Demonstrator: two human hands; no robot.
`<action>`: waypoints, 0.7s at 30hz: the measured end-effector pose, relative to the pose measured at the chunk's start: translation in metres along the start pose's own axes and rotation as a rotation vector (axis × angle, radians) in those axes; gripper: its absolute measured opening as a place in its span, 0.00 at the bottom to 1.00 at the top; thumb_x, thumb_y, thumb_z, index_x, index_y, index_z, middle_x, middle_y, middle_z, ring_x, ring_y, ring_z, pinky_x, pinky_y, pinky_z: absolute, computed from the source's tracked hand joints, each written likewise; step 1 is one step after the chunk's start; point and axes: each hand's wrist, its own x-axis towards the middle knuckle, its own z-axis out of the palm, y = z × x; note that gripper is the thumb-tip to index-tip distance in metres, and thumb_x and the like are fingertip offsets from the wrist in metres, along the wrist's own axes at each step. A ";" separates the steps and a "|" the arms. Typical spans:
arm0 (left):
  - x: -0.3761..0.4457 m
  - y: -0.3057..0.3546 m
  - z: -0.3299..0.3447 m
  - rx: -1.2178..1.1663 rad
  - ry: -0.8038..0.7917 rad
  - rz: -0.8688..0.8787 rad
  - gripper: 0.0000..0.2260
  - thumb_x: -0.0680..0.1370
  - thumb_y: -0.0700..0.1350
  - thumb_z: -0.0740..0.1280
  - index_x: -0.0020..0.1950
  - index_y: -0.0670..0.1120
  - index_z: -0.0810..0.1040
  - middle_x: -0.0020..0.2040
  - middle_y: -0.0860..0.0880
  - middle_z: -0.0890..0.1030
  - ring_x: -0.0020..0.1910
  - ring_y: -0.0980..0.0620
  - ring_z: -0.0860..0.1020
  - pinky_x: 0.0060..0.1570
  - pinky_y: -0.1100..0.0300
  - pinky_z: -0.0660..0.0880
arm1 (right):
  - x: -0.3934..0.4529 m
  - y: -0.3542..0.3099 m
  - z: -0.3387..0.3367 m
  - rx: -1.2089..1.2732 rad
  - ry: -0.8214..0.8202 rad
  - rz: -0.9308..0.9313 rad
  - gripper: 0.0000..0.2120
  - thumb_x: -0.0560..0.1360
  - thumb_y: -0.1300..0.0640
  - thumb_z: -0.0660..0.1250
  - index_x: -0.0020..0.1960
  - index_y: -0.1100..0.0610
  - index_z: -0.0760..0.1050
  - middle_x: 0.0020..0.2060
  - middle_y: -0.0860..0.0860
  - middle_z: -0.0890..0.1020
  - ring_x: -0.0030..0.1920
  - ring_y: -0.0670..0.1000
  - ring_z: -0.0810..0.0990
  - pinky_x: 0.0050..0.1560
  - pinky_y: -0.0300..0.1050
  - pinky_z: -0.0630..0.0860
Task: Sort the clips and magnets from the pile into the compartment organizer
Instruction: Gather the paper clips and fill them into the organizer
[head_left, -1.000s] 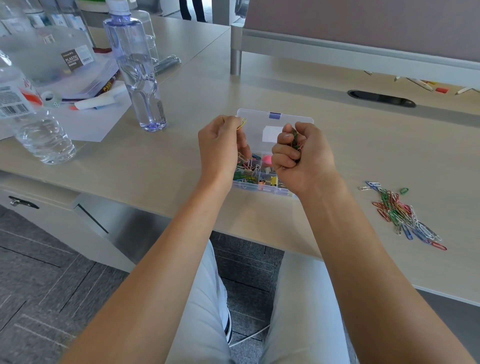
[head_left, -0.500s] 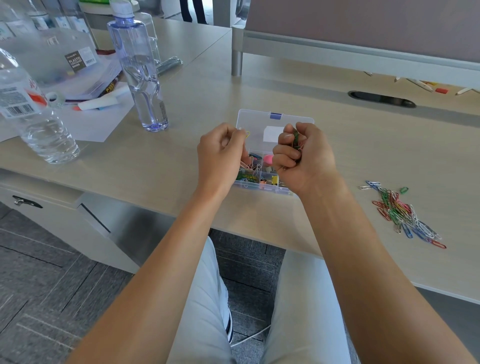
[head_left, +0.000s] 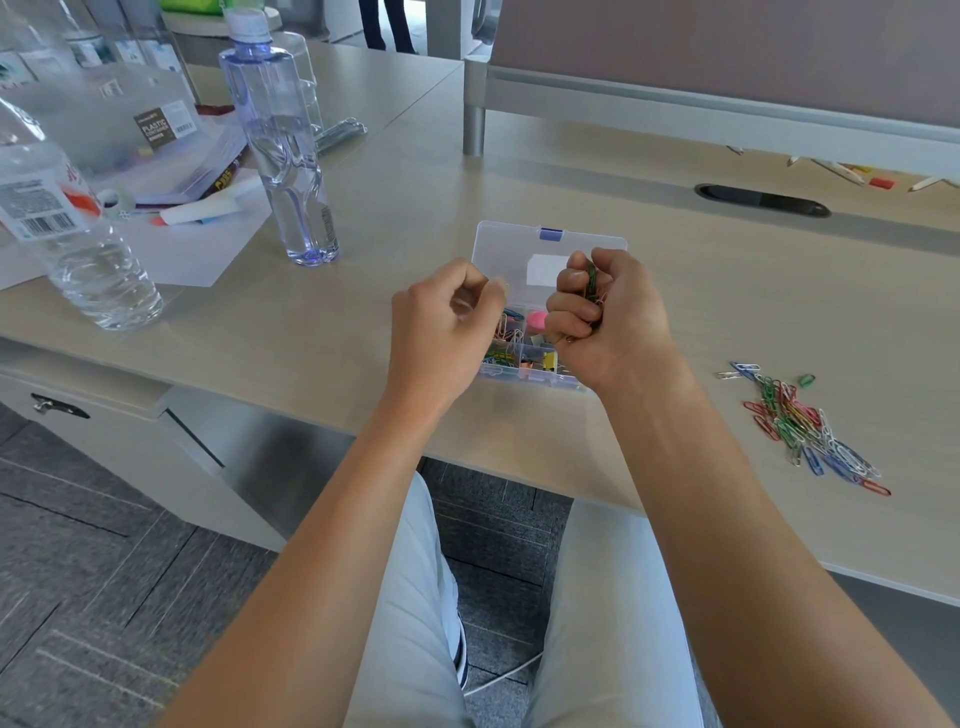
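A clear plastic compartment organizer lies open on the desk, its lid folded back. Its near compartments hold coloured paper clips and a pink item. My right hand hovers over its right side, fist shut on a bunch of green and red paper clips. My left hand is over the organizer's left edge, thumb and forefinger pinched together on a small yellowish clip that barely shows. A loose pile of coloured paper clips lies on the desk to the right.
Two water bottles stand at the left beside papers, a marker and a plastic container. A cable slot and pencils sit at the back right. The desk's front edge runs just below the organizer.
My left hand has dropped from above the lid toward the organizer's left compartments, still pinching its clip. My right hand has stayed where it was with its bunch.
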 end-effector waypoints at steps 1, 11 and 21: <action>-0.001 -0.002 -0.001 0.072 -0.003 0.061 0.10 0.78 0.44 0.69 0.38 0.43 0.78 0.34 0.50 0.81 0.37 0.51 0.78 0.42 0.51 0.76 | 0.000 -0.001 0.000 0.000 0.001 -0.001 0.15 0.82 0.56 0.55 0.39 0.56 0.71 0.28 0.47 0.70 0.20 0.44 0.58 0.17 0.36 0.55; -0.017 -0.017 -0.001 0.337 -0.021 0.104 0.03 0.77 0.46 0.70 0.46 0.47 0.81 0.47 0.50 0.80 0.51 0.47 0.75 0.49 0.50 0.73 | 0.009 0.004 0.005 -0.097 0.018 -0.041 0.14 0.82 0.55 0.56 0.38 0.55 0.70 0.28 0.47 0.69 0.21 0.45 0.57 0.18 0.37 0.53; -0.044 -0.006 -0.025 0.009 0.259 -0.222 0.04 0.79 0.47 0.65 0.45 0.50 0.78 0.45 0.51 0.81 0.47 0.49 0.80 0.52 0.45 0.77 | 0.037 0.037 0.031 -0.361 0.212 -0.286 0.17 0.83 0.51 0.60 0.35 0.53 0.67 0.25 0.48 0.68 0.23 0.48 0.60 0.24 0.39 0.56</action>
